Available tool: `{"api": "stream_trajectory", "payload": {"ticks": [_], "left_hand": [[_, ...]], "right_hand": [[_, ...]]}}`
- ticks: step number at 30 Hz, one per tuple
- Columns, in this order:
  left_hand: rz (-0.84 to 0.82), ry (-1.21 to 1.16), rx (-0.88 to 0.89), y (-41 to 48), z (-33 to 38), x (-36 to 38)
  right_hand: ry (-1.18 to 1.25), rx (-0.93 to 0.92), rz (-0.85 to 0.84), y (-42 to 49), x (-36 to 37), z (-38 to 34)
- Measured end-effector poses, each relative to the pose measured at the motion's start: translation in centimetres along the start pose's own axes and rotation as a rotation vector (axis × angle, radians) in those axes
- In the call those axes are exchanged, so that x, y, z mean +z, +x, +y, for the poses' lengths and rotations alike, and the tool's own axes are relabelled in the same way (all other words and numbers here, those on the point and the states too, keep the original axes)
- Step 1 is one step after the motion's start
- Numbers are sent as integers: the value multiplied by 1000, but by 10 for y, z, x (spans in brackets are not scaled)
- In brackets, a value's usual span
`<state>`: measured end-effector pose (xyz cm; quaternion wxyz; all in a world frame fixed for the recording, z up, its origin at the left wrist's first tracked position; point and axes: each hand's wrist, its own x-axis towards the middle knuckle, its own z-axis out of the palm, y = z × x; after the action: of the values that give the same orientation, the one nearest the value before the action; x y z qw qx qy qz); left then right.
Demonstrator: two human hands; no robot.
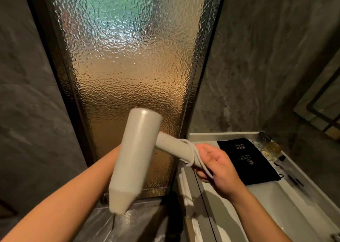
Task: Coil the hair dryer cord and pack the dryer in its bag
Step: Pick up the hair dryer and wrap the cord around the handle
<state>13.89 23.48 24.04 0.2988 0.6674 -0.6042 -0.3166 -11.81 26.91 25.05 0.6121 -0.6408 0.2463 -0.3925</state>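
Observation:
A cream hair dryer (136, 153) is held up in front of me, barrel upright and handle pointing right. Its pale cord (191, 155) is looped a few turns around the handle end. My right hand (219, 170) is closed on the cord and the tip of the handle. My left hand (117, 150) reaches behind the barrel and is almost wholly hidden by it; it seems to hold the barrel. The black drawstring bag (246, 161) with gold print lies flat on the white counter, just beyond my right hand.
The white counter (202, 137) has a raised rim, with a basin (276, 205) below my right wrist. Small glass jars (266, 146) and dark toiletries stand along its right side. A white towel (185, 186) hangs at its left edge. A textured glass door (128, 67) fills the middle.

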Motion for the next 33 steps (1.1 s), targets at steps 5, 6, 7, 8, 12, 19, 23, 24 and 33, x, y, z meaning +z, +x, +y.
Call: {"api": "stream_trajectory", "payload": {"ticks": [5,6,7,8,12,19,23,24,33], "left_hand": [[-22,-290,-54,-38,0,38],[-26,-271,-49,-45,0,44],[-15,-263,-11,-51,0,49],[9,-261,43,-56,-1,53],[97,-66,198,-68,12,51],[147,564,468,-56,43,1],[264,810,495,-33,59,-19],[281,825,495,-27,60,-22],[8,283,388,3,42,-19]], "right_hand": [[55,-64,342,16,10,3],[-4,-71,419,20,11,6],[-83,-76,485,24,10,11],[-182,-80,541,27,9,16],[-615,-98,647,33,3,29],[-1202,9,437,24,-7,38],[-1291,62,218,22,-12,24],[-1288,81,160,22,-15,20],[-635,139,-156,2,-26,-8]]}}
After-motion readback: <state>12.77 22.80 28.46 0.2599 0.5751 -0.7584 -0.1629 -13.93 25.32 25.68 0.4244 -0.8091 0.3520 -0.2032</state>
